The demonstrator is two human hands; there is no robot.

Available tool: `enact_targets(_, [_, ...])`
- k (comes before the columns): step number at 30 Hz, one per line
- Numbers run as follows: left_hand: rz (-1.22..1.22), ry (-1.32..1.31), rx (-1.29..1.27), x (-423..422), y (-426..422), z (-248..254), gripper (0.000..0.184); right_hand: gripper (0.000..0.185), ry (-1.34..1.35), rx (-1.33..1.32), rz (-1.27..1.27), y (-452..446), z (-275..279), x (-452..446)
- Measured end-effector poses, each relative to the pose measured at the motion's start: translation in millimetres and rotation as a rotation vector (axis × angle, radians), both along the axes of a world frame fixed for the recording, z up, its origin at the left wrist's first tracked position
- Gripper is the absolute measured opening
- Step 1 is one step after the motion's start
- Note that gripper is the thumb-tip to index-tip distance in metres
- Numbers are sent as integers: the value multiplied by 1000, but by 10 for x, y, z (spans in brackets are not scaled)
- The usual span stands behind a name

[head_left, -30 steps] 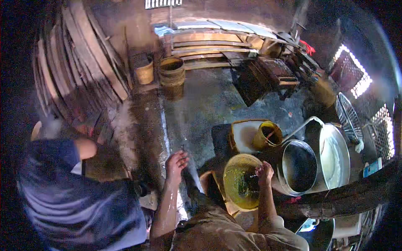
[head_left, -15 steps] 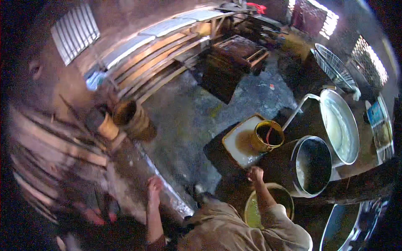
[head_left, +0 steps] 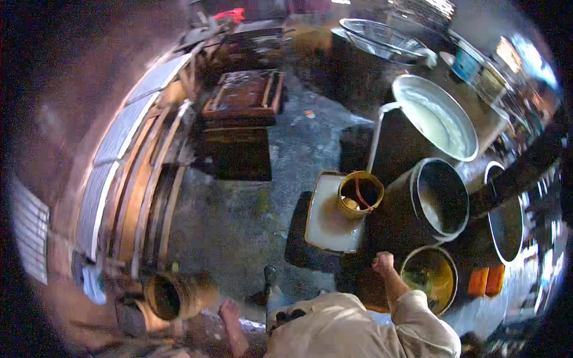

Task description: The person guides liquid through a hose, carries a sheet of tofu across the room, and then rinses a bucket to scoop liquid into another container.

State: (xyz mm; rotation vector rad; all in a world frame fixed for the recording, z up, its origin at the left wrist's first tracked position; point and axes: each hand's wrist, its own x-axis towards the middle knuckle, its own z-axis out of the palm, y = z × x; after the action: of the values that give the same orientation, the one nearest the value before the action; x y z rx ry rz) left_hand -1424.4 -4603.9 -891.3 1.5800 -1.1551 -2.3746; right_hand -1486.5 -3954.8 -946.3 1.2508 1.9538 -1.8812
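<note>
My right hand (head_left: pixel 382 262) hangs in front of my body with its fingers curled in and nothing visible in them. It is nearest to a round yellowish tub (head_left: pixel 455 286) on its right, with the square container (head_left: pixel 316 241) of whitish liquid just beyond. A yellow bucket (head_left: pixel 352 213) with a red handle stands at that container's right side. Low on the left, my left hand (head_left: pixel 228 311) is a little blurred, its fingers drawn together and holding nothing I can see. The nearest thing to it is a brown, barrel-like container (head_left: pixel 185 295).
A tall drum (head_left: pixel 412 209) and a wide metal basin (head_left: pixel 468 149) of pale liquid stand on the right. A pale pipe (head_left: pixel 375 143) slopes down from the basin. Slatted wooden racks (head_left: pixel 134 203) line the left wall. A dark wooden box (head_left: pixel 239 152) stands on the wet floor (head_left: pixel 304 143).
The view has swung to the right, so the racks and box sit further left and more of the right side shows. Both hands stay low, still with nothing visible in them.
</note>
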Motion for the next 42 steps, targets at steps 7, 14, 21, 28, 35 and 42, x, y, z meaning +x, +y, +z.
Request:
enact_targets(7, [-848, 289, -269, -3055, 469, 1116, 24, 12, 145, -11, -378, -718, 1244, -673])
enact_targets(14, [-1115, 258, -363, -4659, 1465, 1212, 21, 22, 186, 94, -429, -742, 1050, -1060])
enact_targets(21, [-1492, 97, -171, -4457, 3263, 672, 26, 17, 115, -54, -489, -631, 912, -1612])
enact_targets(28, [-1862, 51, -232, -4491, 4264, 78, 38, 18, 125, -155, -568, -530, 754, -2142])
enact_targets(35, [-2019, -196, -179, -5010, 4631, -282, 24, 16, -7, -296, -804, -455, 102, -2586])
enact_targets(42, [-2362, -9, -144, -6263, 4940, -717, 33, 36, -160, -453, -1312, -1030, -840, -3232])
